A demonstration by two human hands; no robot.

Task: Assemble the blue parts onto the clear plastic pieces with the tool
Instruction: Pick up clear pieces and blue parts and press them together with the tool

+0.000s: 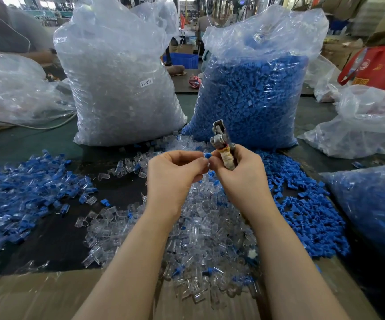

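Two hands meet above the clear pile [200, 227]: my left hand [175, 174] and right hand [240, 172] fingers pinch one blue part [207, 155] together, right palm keeping the tool [223, 146] ready, I judge.

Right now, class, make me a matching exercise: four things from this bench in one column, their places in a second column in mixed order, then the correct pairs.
Things
1. tool
2. clear-parts bag
3. blue-parts bag
4. red bag

Places
A. far right
B. in the right hand
C. standing back left, labelled
D. standing back, right of centre

Pairs: 1-B, 2-C, 3-D, 4-A
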